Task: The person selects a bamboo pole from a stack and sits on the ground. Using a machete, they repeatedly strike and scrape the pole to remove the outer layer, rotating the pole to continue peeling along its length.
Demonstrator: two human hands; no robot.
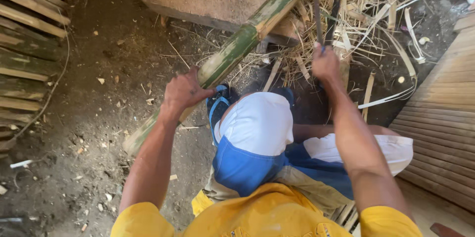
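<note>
Right now I see my left hand [184, 91] pressed down on a long green bamboo pole [236, 49], fingers wrapped over its top side, steadying it. The pole runs on a slant from the dirt floor [94, 118] near my left knee up to the top of the view, where it rests across a rough timber block [198, 2]. My right hand [325, 64] is closed in a fist around the handle of a long dark blade [315, 4] that stands nearly upright beside the pole's upper part — so each grip is holding something, neither is loose.

As for progress, I'd judge the pole itself is largely whole: its green skin looks intact along the stretch I can see, and I cannot tell whether the blade has bitten into it yet. A heap of pale bamboo strips and shavings [366, 14] lies behind the block, so similar stock has plainly been worked here already. Split slats [29, 34] are stacked at the left edge — a woven bamboo panel [443, 113] lies at the right.
</note>
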